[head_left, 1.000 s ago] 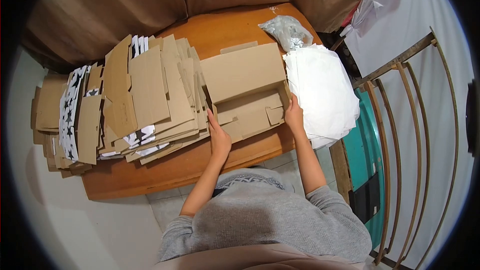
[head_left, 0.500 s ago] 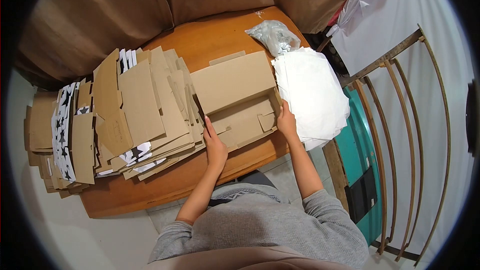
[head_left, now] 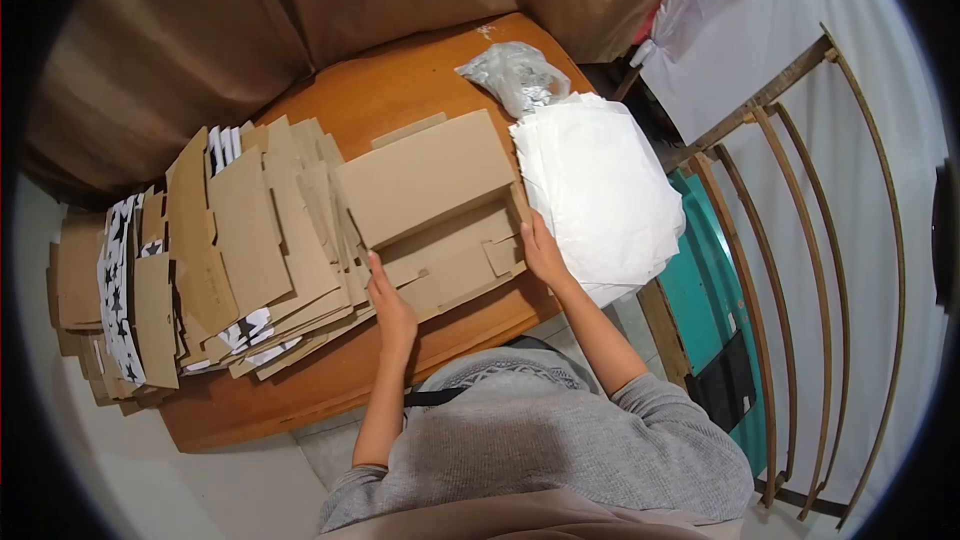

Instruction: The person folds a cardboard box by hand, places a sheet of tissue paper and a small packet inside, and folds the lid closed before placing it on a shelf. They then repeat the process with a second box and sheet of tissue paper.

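Observation:
A shallow brown cardboard box (head_left: pixel 440 280) with its lid flap (head_left: pixel 425 175) raised at the back lies on the orange-brown table. My left hand (head_left: pixel 392 312) grips the box's left end wall at the near corner, fingers pointing away from me. Around the right end wall closes my right hand (head_left: pixel 543 250), partly hiding that corner. Small folded tabs show inside the box, and its floor is bare. Just left of the box is a leaning pile of flattened cardboard boxes (head_left: pixel 245 240). White paper sheets (head_left: pixel 600 195) lie stacked close to my right hand.
A clear plastic bag (head_left: pixel 520 75) with silvery contents sits at the back of the table (head_left: pixel 370 90). Strips with black star prints (head_left: pixel 118 290) stick out of the left pile. A wooden rack (head_left: pixel 790 270) and a teal panel (head_left: pixel 715 260) stand at the right. Brown curtain (head_left: pixel 400 0) hangs behind.
The camera view has shifted, so the table and its contents appear further left. Both hands remain on the box's ends, with little visible change in the box itself.

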Tool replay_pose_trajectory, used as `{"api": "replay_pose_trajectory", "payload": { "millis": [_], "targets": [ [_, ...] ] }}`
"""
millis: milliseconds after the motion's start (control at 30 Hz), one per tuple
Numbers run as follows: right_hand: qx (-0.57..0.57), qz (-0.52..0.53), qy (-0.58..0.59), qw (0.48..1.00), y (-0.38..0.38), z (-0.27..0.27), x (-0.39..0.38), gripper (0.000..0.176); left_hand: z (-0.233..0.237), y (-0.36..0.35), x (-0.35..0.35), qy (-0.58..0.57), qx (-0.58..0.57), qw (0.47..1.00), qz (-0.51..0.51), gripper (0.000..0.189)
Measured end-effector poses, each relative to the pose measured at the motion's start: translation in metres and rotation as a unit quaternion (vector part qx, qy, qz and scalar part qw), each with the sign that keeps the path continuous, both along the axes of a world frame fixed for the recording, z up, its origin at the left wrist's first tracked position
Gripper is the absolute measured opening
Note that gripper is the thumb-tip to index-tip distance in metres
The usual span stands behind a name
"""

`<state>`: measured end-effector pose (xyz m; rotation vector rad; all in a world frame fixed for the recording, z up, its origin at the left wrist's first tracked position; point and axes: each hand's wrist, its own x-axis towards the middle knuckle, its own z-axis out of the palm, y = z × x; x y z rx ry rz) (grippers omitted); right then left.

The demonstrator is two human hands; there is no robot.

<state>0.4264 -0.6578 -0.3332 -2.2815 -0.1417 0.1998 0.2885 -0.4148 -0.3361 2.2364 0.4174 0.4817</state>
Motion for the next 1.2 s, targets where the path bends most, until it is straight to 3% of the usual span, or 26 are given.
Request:
{"api": "replay_pose_trajectory", "payload": {
  "millis": [67, 133, 200, 267, 333, 400, 467, 500, 567, 700, 800, 967, 1100, 1200],
  "targets": [
    [0.158, 0.053, -0.032, 0.985, -0.016, -0.014, 0.003, 0.049, 0.009, -0.003, 0.005, 0.010, 0.003, 1.000, 0.001, 0.077],
    [0.193, 0.057, -0.018, 0.979, -0.038, -0.009, 0.003, 0.049, 0.031, -0.011, 0.013, 0.121, 0.038, 0.990, 0.062, 0.068],
    [0.232, 0.072, 0.028, 0.970, -0.058, 0.013, -0.001, 0.043, 0.052, -0.025, 0.023, 0.151, 0.059, 0.983, 0.083, 0.066],
    [0.223, 0.048, 0.001, 0.974, -0.078, 0.015, 0.002, 0.040, 0.072, -0.046, 0.034, 0.117, 0.231, 0.951, 0.168, 0.066],
    [-0.020, 0.101, -0.171, 0.980, -0.106, 0.015, 0.012, 0.041, 0.086, -0.068, 0.048, 0.069, 0.242, 0.953, 0.169, 0.058],
    [-0.034, 0.117, -0.161, 0.979, -0.123, 0.014, 0.017, 0.047, 0.092, -0.091, 0.062, -0.022, 0.146, 0.988, 0.056, 0.050],
    [-0.167, 0.169, -0.166, 0.957, -0.131, 0.011, 0.016, 0.062, 0.090, -0.122, 0.075, -0.061, 0.154, 0.986, -0.028, 0.044],
    [-0.164, 0.172, -0.164, 0.957, -0.133, 0.009, 0.015, 0.062, 0.091, -0.137, 0.079, -0.065, 0.152, 0.984, -0.066, 0.044],
    [-0.210, 0.206, -0.145, 0.945, -0.132, 0.007, 0.008, 0.081, 0.081, -0.163, 0.085, -0.077, 0.137, 0.983, -0.095, 0.042],
    [-0.234, 0.222, -0.151, 0.934, -0.135, -0.008, 0.006, 0.089, 0.049, -0.191, 0.096, -0.081, 0.112, 0.976, -0.168, 0.039],
    [-0.224, 0.197, -0.164, 0.940, -0.133, -0.019, 0.006, 0.084, 0.035, -0.199, 0.099, -0.059, 0.162, 0.966, -0.194, 0.039],
    [-0.218, 0.152, -0.229, 0.937, -0.129, -0.035, 0.007, 0.056, 0.028, -0.202, 0.102, -0.037, 0.198, 0.962, -0.182, 0.037],
    [-0.185, 0.141, -0.234, 0.944, -0.126, -0.049, 0.006, 0.050, 0.025, -0.202, 0.101, -0.033, 0.213, 0.960, -0.179, 0.037],
    [-0.190, 0.166, -0.191, 0.948, -0.124, -0.040, 0.003, 0.056, 0.024, -0.201, 0.100, -0.034, 0.224, 0.956, -0.188, 0.037]
  ]
}}
